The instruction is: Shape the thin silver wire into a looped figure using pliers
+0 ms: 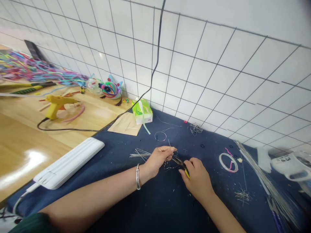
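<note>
My left hand (159, 159), with a silver bangle (138, 176) on its wrist, pinches thin wire between thumb and fingers. Loops of this wire (170, 167) hang just below the fingertips. My right hand (198, 178) is closed round the yellow handles of a pair of pliers (182, 164). The plier jaws reach left to the wire at my left fingertips; whether they grip it I cannot tell. Behind my left hand lies a bundle of straight wire pieces (139, 154). A thin wire ring (160, 136) rests on the dark blue cloth (155, 207) beyond.
A white power strip (70, 161) and a yellow glue gun (54, 106) are at left. A green tissue pack (142, 111) stands by the tiled wall. Tangled wire (195, 128), a white ring-shaped coil (228, 162), long wires (262, 178) and purple-handled pliers (275, 215) lie at right.
</note>
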Motion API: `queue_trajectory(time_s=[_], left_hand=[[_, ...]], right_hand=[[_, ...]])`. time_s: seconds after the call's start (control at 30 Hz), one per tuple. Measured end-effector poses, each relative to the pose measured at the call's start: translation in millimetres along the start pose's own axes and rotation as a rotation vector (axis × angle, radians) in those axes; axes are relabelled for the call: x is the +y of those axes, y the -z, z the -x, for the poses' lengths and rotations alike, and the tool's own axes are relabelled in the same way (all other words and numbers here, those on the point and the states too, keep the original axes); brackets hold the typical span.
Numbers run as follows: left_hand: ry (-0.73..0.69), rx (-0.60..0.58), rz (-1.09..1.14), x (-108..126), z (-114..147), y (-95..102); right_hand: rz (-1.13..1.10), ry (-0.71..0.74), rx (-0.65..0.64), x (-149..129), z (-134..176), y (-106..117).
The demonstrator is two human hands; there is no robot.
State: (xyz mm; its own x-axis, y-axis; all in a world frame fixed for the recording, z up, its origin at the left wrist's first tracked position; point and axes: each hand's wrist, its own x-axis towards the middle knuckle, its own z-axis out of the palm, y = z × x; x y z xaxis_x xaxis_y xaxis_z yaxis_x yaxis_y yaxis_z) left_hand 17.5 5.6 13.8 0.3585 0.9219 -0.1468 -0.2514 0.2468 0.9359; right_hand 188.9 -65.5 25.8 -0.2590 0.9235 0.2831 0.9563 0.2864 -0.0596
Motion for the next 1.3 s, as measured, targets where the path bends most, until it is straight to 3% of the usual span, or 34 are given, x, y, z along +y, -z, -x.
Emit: queue_trajectory(time_s=[0.17,0.5,0.8,1.3], left_hand=[[-0.023,0.001,0.002,-2,-2,-0.5],[-0.011,0.041,-0.046,-3,-1,-4.3],[-0.019,0.025,-0.042,-4,-2,-5.6],[-0.082,0.006,-0.169,-1,-2,-6.7]], right_hand=[[-0.023,0.013,0.045,10,4,-10],[-0.039,0.007,0.103,11,5,-3],[-0.037,-0.004,0.043,16,5,1],[-0.057,0.021,0.047,15,8,0]])
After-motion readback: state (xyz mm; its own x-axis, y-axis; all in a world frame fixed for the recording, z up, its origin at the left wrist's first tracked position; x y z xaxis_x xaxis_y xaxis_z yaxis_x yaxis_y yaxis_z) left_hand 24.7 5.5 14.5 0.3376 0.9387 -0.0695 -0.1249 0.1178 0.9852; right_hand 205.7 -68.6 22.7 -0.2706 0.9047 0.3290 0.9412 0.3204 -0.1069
